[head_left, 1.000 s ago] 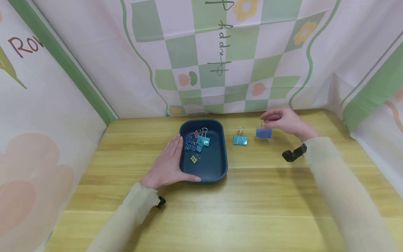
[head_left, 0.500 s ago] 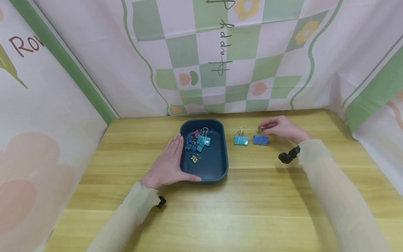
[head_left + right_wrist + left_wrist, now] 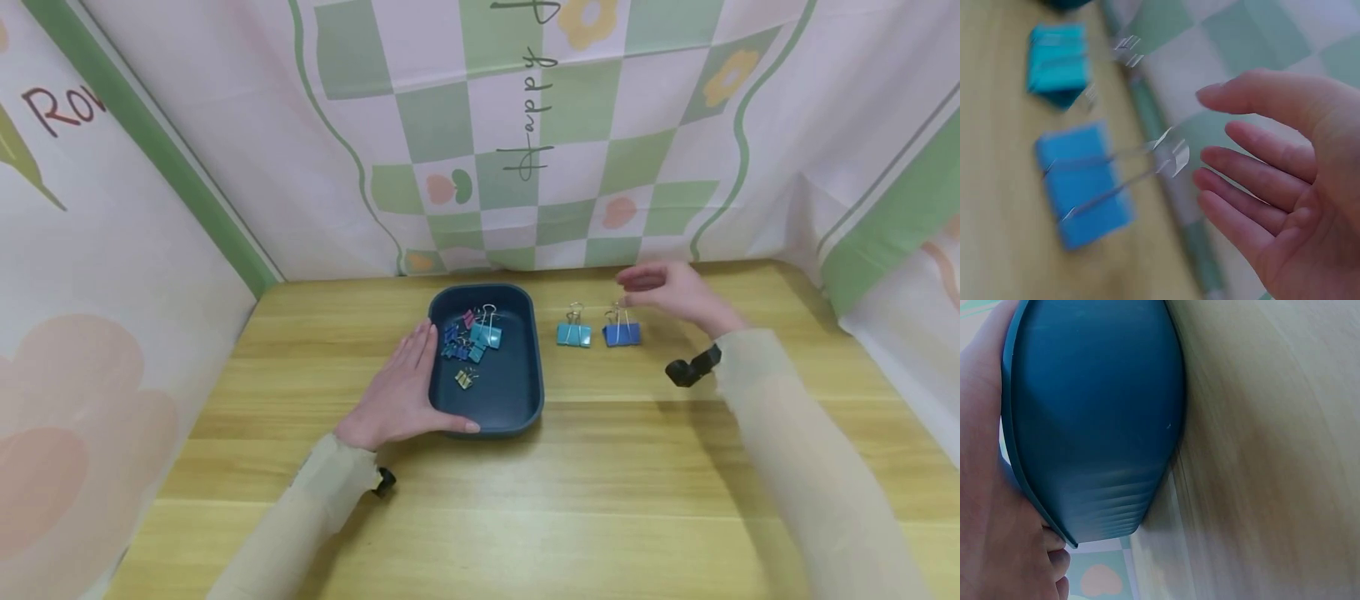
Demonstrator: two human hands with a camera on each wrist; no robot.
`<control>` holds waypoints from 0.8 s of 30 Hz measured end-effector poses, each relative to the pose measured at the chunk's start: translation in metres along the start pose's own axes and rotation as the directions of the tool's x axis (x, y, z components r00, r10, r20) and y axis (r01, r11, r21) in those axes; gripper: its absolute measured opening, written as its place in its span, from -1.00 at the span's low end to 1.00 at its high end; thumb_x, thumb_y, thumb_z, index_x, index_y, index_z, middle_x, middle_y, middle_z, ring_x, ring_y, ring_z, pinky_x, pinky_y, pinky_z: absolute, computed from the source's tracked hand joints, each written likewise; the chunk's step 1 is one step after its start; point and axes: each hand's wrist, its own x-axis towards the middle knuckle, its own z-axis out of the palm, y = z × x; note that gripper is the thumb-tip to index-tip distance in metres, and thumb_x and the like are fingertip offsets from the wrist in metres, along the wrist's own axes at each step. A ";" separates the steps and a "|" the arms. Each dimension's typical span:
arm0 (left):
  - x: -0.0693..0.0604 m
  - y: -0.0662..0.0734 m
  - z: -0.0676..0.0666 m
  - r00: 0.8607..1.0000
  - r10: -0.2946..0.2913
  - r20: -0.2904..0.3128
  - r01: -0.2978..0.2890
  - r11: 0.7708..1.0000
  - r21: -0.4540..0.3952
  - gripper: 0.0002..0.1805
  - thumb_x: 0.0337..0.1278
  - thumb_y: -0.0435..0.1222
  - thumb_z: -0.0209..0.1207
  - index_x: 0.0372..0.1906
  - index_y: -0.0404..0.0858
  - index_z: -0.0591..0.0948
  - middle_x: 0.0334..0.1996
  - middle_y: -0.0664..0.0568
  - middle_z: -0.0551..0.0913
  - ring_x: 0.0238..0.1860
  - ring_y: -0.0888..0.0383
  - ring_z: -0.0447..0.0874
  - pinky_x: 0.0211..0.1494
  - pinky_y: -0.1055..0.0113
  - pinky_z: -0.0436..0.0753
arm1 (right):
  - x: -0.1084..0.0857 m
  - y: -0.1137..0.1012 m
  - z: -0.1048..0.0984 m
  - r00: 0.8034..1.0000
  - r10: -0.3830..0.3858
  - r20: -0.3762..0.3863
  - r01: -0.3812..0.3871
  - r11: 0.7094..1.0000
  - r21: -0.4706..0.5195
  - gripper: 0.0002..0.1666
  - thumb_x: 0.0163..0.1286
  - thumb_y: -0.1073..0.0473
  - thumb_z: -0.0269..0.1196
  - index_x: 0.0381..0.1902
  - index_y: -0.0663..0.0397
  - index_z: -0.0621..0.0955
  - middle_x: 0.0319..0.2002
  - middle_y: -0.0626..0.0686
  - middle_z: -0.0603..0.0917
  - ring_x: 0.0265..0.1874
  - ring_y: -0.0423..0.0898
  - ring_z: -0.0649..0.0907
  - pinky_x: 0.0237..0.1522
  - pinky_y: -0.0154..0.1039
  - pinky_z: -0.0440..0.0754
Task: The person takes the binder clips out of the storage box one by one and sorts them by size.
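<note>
Hovering near blue clip [image 3: 1079, 184], right fingers [image 3: 1260, 175] relaxed

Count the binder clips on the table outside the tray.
2. A teal clip is just right of the tray; a blue clip is farther right, beside the right hand. Neither is hidden.

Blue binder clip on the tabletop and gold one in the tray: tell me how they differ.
Size: the blue binder clip is clearly larger than the gold binder clip.
Place: the blue binder clip sits on the tabletop; the gold binder clip lies inside the tray.
Shared: neither is held.
</note>
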 end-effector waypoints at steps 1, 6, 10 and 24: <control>0.000 0.000 0.000 1.000 0.000 0.000 0.000 1.000 -0.002 0.69 -0.48 0.76 0.02 0.64 -0.32 -0.20 0.64 -0.12 -0.32 0.60 0.11 -0.44 0.59 0.16 -0.18 | -0.001 -0.009 -0.002 1.000 -0.021 -0.013 0.021 1.000 -0.007 -0.34 0.37 0.14 0.43 0.34 0.29 0.51 0.26 0.30 0.57 0.20 0.11 0.60 0.29 -0.01 0.48; 0.000 -0.001 0.000 1.000 0.004 -0.003 -0.004 1.000 -0.002 0.69 -0.48 0.75 0.02 0.64 -0.32 -0.20 0.64 -0.12 -0.32 0.60 0.10 -0.44 0.59 0.17 -0.17 | -0.003 -0.053 -0.004 0.995 -0.088 -0.042 0.088 0.996 0.000 -0.27 0.32 0.03 0.47 0.36 0.19 0.53 0.28 0.21 0.58 0.25 0.10 0.57 0.21 -0.24 0.55; 0.000 -0.002 0.001 1.000 0.005 -0.006 -0.005 1.000 0.001 0.69 -0.49 0.76 0.02 0.64 -0.32 -0.20 0.64 -0.13 -0.31 0.60 0.11 -0.44 0.58 0.17 -0.17 | -0.002 -0.081 0.005 0.993 -0.111 -0.044 0.113 0.993 0.033 -0.26 0.30 -0.02 0.49 0.36 0.12 0.55 0.27 0.14 0.60 0.23 0.00 0.58 0.08 -0.45 0.56; 0.001 -0.002 0.002 1.000 -0.003 -0.001 0.003 1.000 -0.003 0.69 -0.50 0.77 0.00 0.64 -0.30 -0.21 0.64 -0.08 -0.35 0.60 0.14 -0.46 0.58 0.20 -0.20 | 0.020 -0.111 0.064 0.984 -0.174 0.043 0.168 0.980 0.108 -0.28 0.31 -0.03 0.48 0.34 0.14 0.55 0.24 0.12 0.62 0.22 0.04 0.60 0.25 -0.05 0.55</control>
